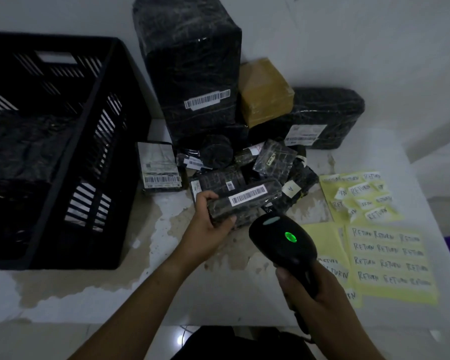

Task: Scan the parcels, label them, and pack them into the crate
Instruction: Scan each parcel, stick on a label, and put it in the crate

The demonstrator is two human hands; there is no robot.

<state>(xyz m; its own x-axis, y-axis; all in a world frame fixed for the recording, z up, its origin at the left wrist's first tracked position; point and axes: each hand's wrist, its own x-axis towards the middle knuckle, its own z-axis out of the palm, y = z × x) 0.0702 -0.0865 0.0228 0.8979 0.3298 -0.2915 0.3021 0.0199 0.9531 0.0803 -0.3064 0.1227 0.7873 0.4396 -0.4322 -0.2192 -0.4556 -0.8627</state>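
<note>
My left hand (pixel 210 221) grips the left end of a long black wrapped parcel (pixel 247 201), its white barcode sticker facing up. My right hand (pixel 307 294) holds the handle of a black barcode scanner (pixel 281 237), whose head points at that parcel with a green light lit on top. A heap of small black parcels (pixel 244 162) lies just behind the held one. The black slatted crate (pixel 99 141) stands at the left, with dark wrapped parcels inside. Yellow sheets of RETURN labels (pixel 390 258) lie to the right of the scanner.
A tall black parcel (pixel 192 74) stands at the back, a brown taped box (pixel 265 92) and a wide black parcel (pixel 322 118) to its right. Loose peeled RETURN stickers (pixel 359 196) lie on a second yellow sheet. The white table (pixel 130 289) has stained patches.
</note>
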